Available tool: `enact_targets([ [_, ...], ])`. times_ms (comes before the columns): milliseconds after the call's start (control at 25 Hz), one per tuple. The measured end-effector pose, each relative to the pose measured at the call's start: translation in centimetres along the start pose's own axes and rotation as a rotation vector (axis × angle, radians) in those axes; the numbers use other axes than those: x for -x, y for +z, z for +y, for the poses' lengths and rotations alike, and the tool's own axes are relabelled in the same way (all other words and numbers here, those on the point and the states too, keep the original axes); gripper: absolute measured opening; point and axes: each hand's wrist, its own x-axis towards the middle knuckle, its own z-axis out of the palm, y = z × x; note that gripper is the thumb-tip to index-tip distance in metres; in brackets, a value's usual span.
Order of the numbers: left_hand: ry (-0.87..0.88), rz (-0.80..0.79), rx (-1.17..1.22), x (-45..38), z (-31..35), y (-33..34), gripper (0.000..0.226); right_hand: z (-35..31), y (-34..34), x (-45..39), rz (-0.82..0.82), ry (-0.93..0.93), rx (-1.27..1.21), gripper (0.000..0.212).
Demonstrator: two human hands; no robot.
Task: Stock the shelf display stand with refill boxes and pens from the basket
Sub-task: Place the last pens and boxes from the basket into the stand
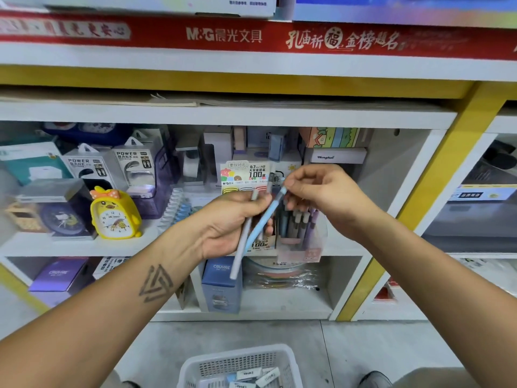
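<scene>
Below, basket (193, 368) sitting with refill boxes (253, 378); above, left hand (232, 222) gripping pens (243, 242) slanting up-right, right hand (321, 191) pinching blue pen (265, 217) top, nearer display stand (299, 233) just behind.

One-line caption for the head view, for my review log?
Left hand holds two pens; right hand pinches the blue one's top before the display stand.
</scene>
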Motion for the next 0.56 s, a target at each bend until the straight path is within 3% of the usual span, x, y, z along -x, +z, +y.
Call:
enact_targets([
  [120, -0.012, 0.226, 0.034, -0.4, 0.0, -1.2, 0.016, -0.3, -0.1, -0.2, 0.075, -0.021, -0.133, 0.010],
  [240, 0.012, 0.359, -0.001, -0.4, -0.1, -1.9, 0.018, -0.4, -0.7, -0.3, 0.243, -0.213, 0.207, 0.007],
  [400, 0.024, 0.350, -0.020, -0.2, -0.1, -1.7, 0.016, 0.2, -1.1, 0.0, 0.304, -0.365, 0.604, 0.006],
  [560, -0.002, 0.303, -0.025, -0.1, -0.3, -1.5, 0.014, 1.7, -0.9, 0.1, 0.161, -0.327, 0.743, 0.009],
])
